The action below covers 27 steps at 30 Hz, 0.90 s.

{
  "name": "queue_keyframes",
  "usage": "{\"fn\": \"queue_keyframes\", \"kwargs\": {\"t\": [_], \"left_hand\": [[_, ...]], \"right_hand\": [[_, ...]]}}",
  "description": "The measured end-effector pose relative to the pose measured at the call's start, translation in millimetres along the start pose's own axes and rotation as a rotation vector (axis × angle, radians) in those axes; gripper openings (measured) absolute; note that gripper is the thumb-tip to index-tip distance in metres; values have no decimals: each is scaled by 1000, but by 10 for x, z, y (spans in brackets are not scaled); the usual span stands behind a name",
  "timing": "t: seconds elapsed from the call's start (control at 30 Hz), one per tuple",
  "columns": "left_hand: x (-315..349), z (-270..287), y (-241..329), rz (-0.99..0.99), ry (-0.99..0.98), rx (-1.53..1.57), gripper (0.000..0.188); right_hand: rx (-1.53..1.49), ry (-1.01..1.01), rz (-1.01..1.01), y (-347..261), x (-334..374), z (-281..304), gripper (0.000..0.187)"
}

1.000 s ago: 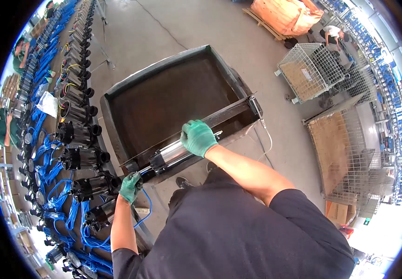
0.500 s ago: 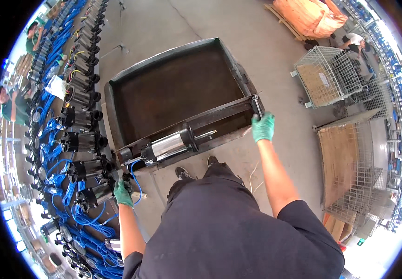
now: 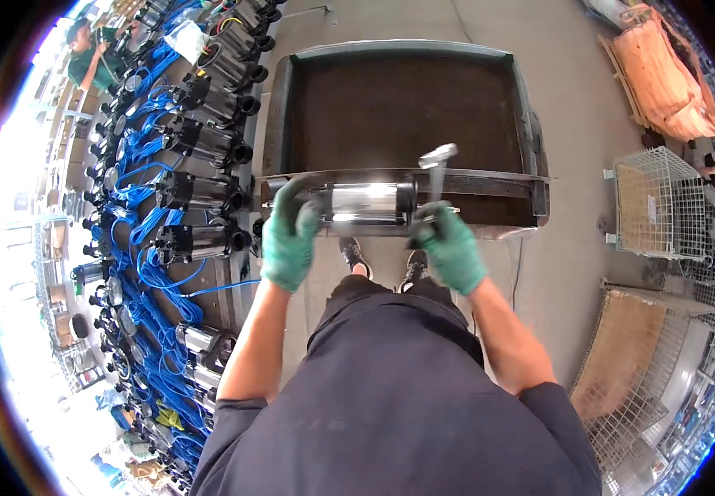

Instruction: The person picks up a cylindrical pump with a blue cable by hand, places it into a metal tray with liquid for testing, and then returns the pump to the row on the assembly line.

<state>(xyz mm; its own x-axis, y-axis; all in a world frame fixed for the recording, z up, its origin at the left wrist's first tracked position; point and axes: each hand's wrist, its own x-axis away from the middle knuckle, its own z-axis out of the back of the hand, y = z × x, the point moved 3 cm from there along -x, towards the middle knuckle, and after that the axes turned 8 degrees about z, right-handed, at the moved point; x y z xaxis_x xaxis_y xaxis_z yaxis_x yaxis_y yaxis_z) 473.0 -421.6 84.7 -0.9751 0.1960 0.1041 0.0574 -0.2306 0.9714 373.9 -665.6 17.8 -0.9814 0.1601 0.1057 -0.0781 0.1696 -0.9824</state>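
Note:
A shiny steel cylinder with black ends, a motor pump, lies crosswise at the near side of a dark metal trough. My right hand, in a green glove, is closed on a hammer whose metal head points away from me; its handle is blurred. This hand is at the pump's right end, where a thin shaft sticks out. By the pump's left end is my left hand, also green-gloved, thumb and fingers apart. Motion blurs its fingertips, and whether they touch the pump is unclear.
On the left, a long row of similar pumps lies beside coiled blue cables. A person is at the far left. Wire mesh cages and a large orange bag stand to the right.
My left hand has come from the row of pumps to the left end of the pump in the trough. My right hand has moved left with the hammer from the trough's right corner. The view has shifted.

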Motion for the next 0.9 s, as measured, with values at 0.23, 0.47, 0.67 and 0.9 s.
{"fn": "queue_keyframes", "kwargs": {"t": [0.23, 0.47, 0.67, 0.9], "left_hand": [[-273, -26, 34, 213, 19, 300, 38], [-619, 1468, -1506, 737, 420, 496, 33], [-874, 1690, -2167, 947, 222, 381, 35], [-1094, 1602, -2154, 1001, 6, 343, 38]], "right_hand": [[537, -330, 275, 124, -252, -1243, 35], [907, -149, 534, -388, -637, -852, 17], [1022, -160, 192, -45, -1152, -615, 18], [1081, -115, 231, 30, -1199, -614, 14]]}}
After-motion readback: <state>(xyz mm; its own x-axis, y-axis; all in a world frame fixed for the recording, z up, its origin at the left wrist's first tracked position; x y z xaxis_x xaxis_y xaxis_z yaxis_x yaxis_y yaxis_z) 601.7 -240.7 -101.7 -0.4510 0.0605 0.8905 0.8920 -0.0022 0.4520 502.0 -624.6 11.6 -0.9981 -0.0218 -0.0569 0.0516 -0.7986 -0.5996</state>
